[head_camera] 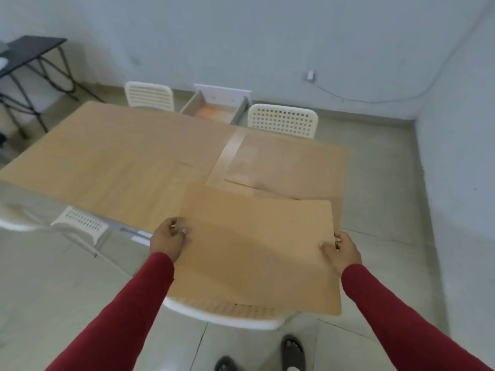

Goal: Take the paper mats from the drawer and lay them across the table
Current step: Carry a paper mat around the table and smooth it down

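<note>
- Head view: person stands at the near edge of a light wooden table (pixel 107 156), both arms in red sleeves reaching forward.
- Left hand (pixel 170 235) pinches the left edge of a tan paper mat (pixel 254 250), thumb on top, fingers curled under.
- Right hand (pixel 341 249) grips the mat's right edge the same way, thumb on the upper face.
- Held mat is in the air between the hands, roughly level; its far edge overlaps the table's near right corner, its near edge hangs over a white chair (pixel 222 314) tucked below.
- Other mats (pixel 289 164) of the same colour already lie flat on the right half of the table, edges overlapping; one seam shows a paler strip of table or mat, cannot tell which.
- Open drawer (pixel 214 109) juts from the table's far side, between two white perforated chairs (pixel 284 120); something orange lies in its bottom, too blurred to identify.
- Another white chair (pixel 80 223) stands at the near left side of the table.
- Black folding table (pixel 29 52) stands by the far left wall.
- Cable (pixel 348 99) runs along the back wall from a socket.
- Dark sandals (pixel 292 352) visible on the tiled floor at bottom.
</note>
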